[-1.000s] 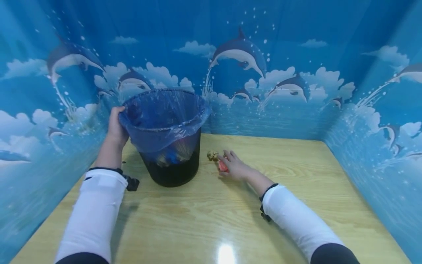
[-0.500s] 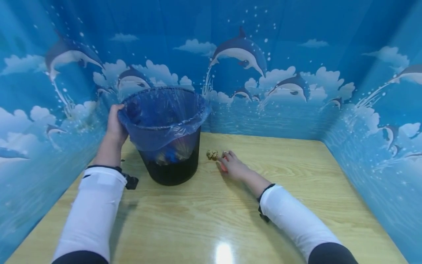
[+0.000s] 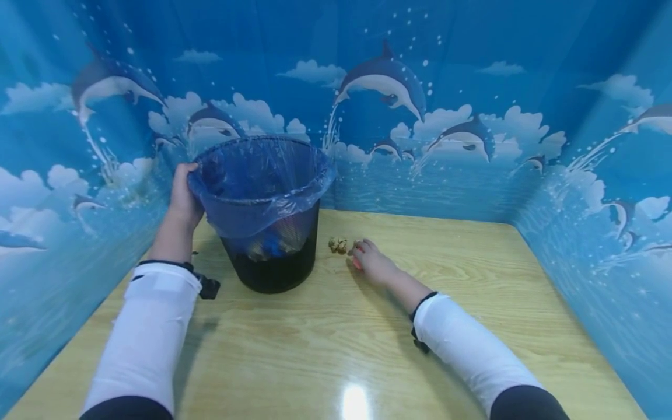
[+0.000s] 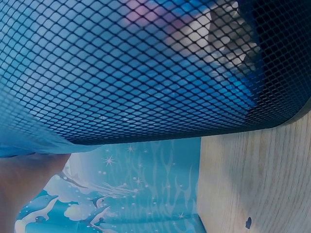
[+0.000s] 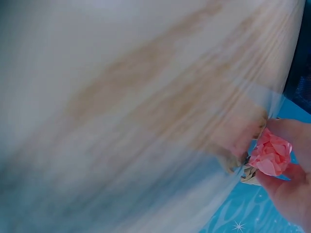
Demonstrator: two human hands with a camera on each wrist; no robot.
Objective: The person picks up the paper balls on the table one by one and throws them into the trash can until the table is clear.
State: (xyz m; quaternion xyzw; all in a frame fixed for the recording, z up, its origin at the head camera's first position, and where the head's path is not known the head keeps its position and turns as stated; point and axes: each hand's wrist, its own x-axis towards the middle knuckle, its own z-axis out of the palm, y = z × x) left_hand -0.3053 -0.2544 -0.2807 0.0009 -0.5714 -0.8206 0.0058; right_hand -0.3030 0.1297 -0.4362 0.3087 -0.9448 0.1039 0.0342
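My left hand (image 3: 185,195) grips the rim of a black mesh wastebasket (image 3: 273,271) lined with a blue translucent bag (image 3: 247,217). In the left wrist view, crumpled pink, white and grey scraps (image 4: 226,41) show through the mesh. Over the table to the right of the bin, my right hand (image 3: 374,263) pinches a crumpled pink paper ball (image 5: 271,153) between thumb and fingers. A crumpled gold-brown paper ball (image 3: 338,245) lies just left of those fingers, close to the bin.
A pale wood-grain table (image 3: 315,350) is bounded by blue dolphin-print curtains (image 3: 446,181) at the back and sides. One small dark scrap (image 4: 248,223) lies on the table left of the bin.
The right hand's fingers have closed around the pink paper ball, covering more of it. The left hand and bin stay in about the same place.
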